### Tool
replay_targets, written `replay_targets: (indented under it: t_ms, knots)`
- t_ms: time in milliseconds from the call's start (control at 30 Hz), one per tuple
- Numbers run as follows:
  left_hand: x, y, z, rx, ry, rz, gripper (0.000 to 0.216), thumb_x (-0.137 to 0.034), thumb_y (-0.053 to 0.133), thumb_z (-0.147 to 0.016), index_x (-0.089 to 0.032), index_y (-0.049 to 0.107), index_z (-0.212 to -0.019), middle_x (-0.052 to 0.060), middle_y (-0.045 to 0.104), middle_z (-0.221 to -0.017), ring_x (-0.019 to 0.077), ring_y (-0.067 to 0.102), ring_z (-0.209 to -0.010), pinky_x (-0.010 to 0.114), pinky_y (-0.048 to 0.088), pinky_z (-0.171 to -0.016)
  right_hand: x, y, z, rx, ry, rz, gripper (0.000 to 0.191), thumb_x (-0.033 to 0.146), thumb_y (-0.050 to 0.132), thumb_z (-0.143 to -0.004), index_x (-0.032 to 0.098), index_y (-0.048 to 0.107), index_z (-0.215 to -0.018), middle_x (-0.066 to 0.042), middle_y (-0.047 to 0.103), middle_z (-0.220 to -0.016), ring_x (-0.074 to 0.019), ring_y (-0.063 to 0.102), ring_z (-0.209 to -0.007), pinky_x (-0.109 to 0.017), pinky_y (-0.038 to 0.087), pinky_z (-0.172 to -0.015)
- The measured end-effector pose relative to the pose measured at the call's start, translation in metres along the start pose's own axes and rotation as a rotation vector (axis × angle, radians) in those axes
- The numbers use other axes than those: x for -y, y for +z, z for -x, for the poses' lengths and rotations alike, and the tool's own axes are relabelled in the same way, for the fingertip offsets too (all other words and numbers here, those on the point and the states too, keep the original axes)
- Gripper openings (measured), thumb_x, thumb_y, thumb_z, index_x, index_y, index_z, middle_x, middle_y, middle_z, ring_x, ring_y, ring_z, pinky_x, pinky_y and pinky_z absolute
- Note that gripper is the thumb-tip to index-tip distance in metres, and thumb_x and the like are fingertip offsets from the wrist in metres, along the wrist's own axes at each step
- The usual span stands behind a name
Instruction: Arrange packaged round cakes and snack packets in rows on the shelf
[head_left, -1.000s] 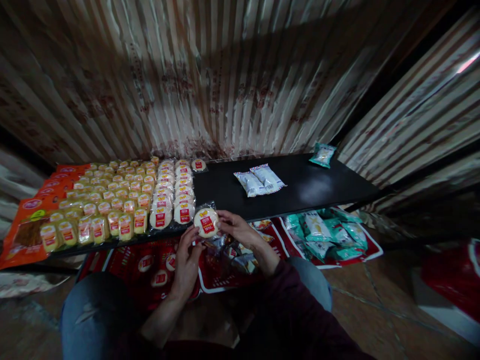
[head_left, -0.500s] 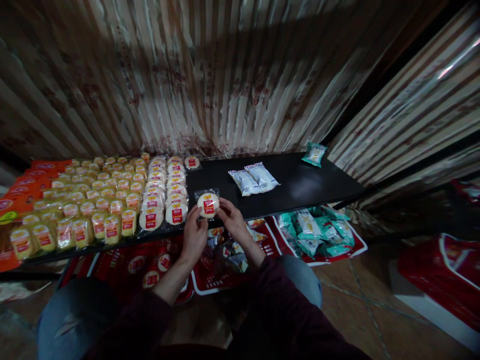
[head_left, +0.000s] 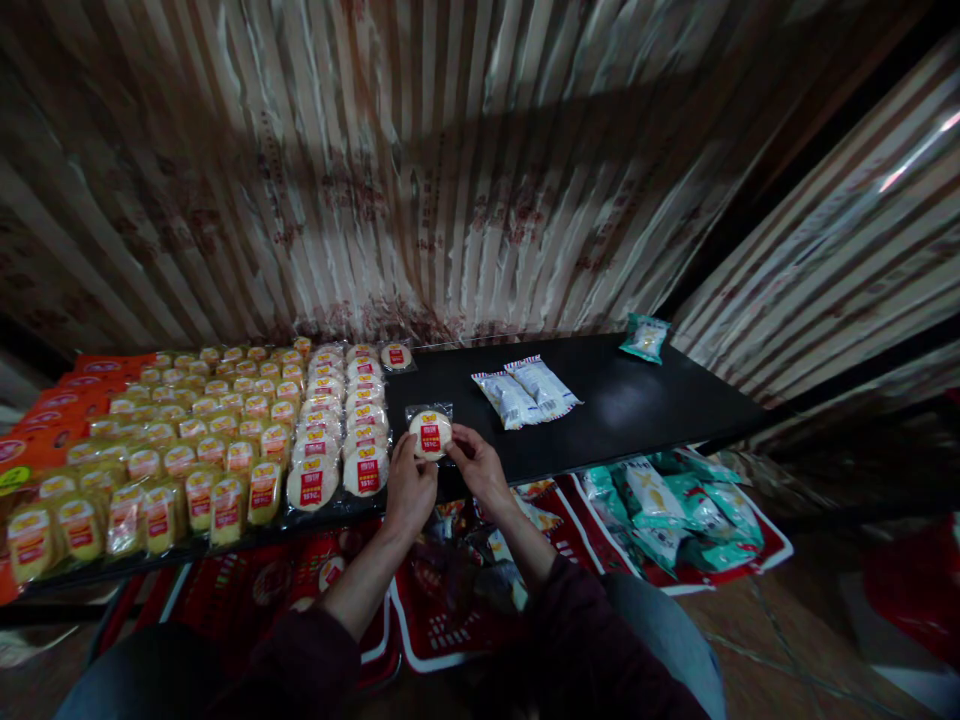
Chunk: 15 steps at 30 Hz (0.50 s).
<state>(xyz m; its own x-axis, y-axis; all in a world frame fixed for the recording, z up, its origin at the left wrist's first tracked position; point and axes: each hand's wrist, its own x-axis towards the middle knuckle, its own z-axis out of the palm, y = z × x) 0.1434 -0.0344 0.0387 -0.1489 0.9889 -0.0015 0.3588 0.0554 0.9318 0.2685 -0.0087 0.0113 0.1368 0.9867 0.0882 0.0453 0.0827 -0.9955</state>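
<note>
Dim light leaves a broad shadow across the tall, striped brown-and-cream sheeting (head_left: 480, 220); a pale glare patch clouds the long, flat black shelf (head_left: 626, 402), dark maroon sleeves (head_left: 592, 640) look nearly black, and wide-angle stretching softens the outer edges

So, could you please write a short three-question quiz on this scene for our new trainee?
1. True or false: the left hand and the right hand both hold the round wrapped snack.

2. Which lies nearest the right end of the black shelf?
a) an orange bag
b) a green packet
c) a yellow snack

3. How many white packets with striped ends lie together on the shelf?

Key: 1. True. 2. b. 3. Two.
</note>
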Motion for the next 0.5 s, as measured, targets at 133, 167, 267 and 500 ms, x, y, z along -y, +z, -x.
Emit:
replay_targets:
  t_ms: [133,167,267,500]
  knots:
    - [-0.007,0.002,-0.01,0.036,-0.021,0.056,0.051,-0.007,0.049,-0.075,-0.012,0.05,-0.125,0.016,0.047,-0.138,0.0198,0.059,-0.11,0.029,0.049,-0.093,-0.001,0.002,-0.012,-0.016,0.006,0.006,0.03,0.029,0.064,-0.071,0.021,0.063,-0.1,-0.004,0.071,-0.096,-0.019,0.067,-0.089,-0.035,0.053,-0.085]
    - [-0.008,0.003,-0.013,0.047,-0.022,0.071,0.052,-0.007,0.048,-0.075,-0.012,0.049,-0.126,0.016,0.048,-0.137,0.0189,0.061,-0.107,0.028,0.049,-0.092,-0.002,0.002,-0.016,-0.017,0.012,0.009,0.029,0.027,0.063,-0.071,0.021,0.063,-0.1,-0.004,0.071,-0.096,-0.0188,0.067,-0.089,-0.035,0.053,-0.085]
    - [-0.012,0.004,-0.023,0.053,-0.051,0.057,0.053,-0.008,0.049,-0.076,-0.01,0.046,-0.129,0.016,0.053,-0.132,0.0193,0.059,-0.11,0.028,0.047,-0.092,0.0,0.004,-0.027,-0.017,0.038,0.031,0.026,0.022,0.061,-0.072,0.021,0.062,-0.098,-0.003,0.072,-0.095,-0.0183,0.068,-0.088,-0.034,0.054,-0.084]
    - [-0.031,0.001,-0.052,-0.031,-0.123,-0.096,0.05,-0.016,0.053,-0.078,-0.012,0.049,-0.128,0.015,0.057,-0.129,0.0225,0.054,-0.119,0.034,0.037,-0.102,0.01,0.016,-0.052,0.022,0.031,0.126,0.033,0.017,0.06,-0.073,0.022,0.06,-0.106,-0.003,0.07,-0.102,-0.0169,0.066,-0.095,-0.034,0.05,-0.091]
